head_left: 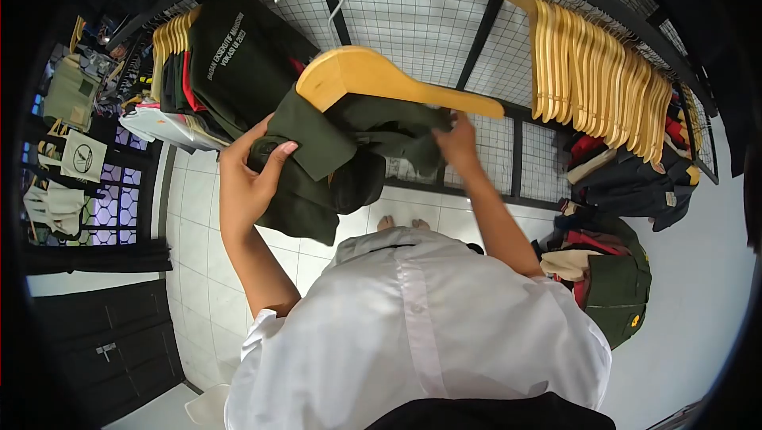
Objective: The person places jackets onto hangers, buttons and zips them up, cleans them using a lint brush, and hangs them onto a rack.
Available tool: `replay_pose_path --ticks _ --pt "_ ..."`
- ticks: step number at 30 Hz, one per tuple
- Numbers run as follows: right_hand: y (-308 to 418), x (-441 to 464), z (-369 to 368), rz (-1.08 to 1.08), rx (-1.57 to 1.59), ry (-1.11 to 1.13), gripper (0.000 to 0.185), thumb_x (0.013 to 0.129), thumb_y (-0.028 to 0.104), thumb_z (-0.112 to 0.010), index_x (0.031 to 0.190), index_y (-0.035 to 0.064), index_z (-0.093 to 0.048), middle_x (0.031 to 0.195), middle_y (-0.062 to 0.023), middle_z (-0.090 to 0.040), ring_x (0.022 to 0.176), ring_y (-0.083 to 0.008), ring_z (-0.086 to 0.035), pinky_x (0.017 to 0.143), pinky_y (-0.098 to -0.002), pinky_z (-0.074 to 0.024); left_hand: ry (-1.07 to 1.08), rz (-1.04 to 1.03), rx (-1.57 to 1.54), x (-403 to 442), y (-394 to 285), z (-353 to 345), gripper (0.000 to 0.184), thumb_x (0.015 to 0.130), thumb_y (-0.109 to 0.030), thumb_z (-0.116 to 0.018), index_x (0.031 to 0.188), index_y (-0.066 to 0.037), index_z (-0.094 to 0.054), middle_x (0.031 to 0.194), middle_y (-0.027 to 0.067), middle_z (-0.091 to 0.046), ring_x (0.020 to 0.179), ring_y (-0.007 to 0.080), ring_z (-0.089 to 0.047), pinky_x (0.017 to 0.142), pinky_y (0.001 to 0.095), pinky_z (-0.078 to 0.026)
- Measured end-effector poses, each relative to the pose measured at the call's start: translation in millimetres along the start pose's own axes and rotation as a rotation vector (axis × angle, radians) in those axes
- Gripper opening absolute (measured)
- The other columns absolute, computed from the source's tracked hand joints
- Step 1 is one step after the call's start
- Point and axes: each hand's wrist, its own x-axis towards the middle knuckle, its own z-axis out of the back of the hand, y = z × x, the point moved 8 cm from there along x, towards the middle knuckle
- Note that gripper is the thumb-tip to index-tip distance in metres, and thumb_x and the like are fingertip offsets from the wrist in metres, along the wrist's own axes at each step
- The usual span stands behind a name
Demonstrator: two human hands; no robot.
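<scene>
One dark green garment (321, 140) lies bunched just toward eleven o'clock from the centre of the view, held up above the tiled floor (194, 216). The wooden hanger (373, 73) stretches from twelve toward two o'clock, directly against the garment's upper edge; how much of it sits inside the cloth cannot be told. At nine o'clock the left hand (248, 172) pinches the cloth, thumb on top and fingers mostly underneath. At two o'clock the right hand (458, 144), blurred, has its fingers curled in at the garment's edge, just under the hanger's far end; I cannot tell how firmly it grips, if at all. Farther out, dark clothes (246, 49) hang toward ten o'clock, bare wooden hangers (599, 69) at two, and a black door (103, 343) stands at eight.
</scene>
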Motion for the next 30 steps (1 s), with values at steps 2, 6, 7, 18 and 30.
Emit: replay_pose_path --ticks 2,6,7,18,30 --pt "0 18 24 0.048 -0.044 -0.068 0.046 0.067 0.003 -0.073 0.110 0.0042 -0.057 0.087 -0.0113 -0.061 0.085 -0.0273 -0.060 0.080 -0.0349 -0.0484 0.048 -0.011 0.021 -2 7 -1 0.032 0.079 -0.001 -0.067 0.109 0.006 -0.062 0.092 0.0096 -0.068 0.085 0.0123 -0.060 0.082 0.0255 -0.046" --pt "6 36 35 -0.012 0.256 0.132 0.047 0.069 -0.002 -0.073 0.113 0.0038 -0.056 0.095 -0.0072 -0.063 0.091 -0.0183 -0.061 0.080 -0.0282 -0.0484 0.079 -0.037 0.062 -3 14 8 0.034 0.077 0.001 -0.067 0.111 0.005 -0.061 0.095 0.0111 -0.068 0.088 0.0126 -0.060 0.083 0.0254 -0.045" --pt "8 36 41 -0.055 0.173 0.153 0.047 0.070 -0.003 -0.073 0.113 0.0034 -0.056 0.096 -0.0060 -0.063 0.092 -0.0166 -0.060 0.080 -0.0267 -0.0482 0.087 -0.045 0.075 -3 15 9 0.035 0.077 0.002 -0.067 0.111 0.005 -0.061 0.097 0.0116 -0.068 0.089 0.0126 -0.060 0.084 0.0254 -0.045" --pt "1 -4 24 -0.354 0.851 0.349 0.047 0.078 -0.001 -0.068 0.122 0.0027 -0.052 0.108 -0.0067 -0.060 0.098 -0.0157 -0.058 0.085 -0.0259 -0.0489 0.209 -0.015 -0.025 -1 71 30 0.037 0.074 0.004 -0.068 0.111 0.004 -0.062 0.099 0.0090 -0.068 0.092 0.0126 -0.060 0.087 0.0250 -0.043" --pt "57 -35 31 -0.347 1.472 0.777 0.065 0.079 0.007 -0.065 0.136 -0.0018 -0.035 0.132 -0.0141 -0.049 0.117 -0.0216 -0.052 0.098 -0.0314 -0.0414 0.320 0.082 -0.160 12 132 61 0.034 0.073 0.004 -0.070 0.106 0.003 -0.064 0.095 0.0047 -0.068 0.087 0.0101 -0.059 0.084 0.0254 -0.045"
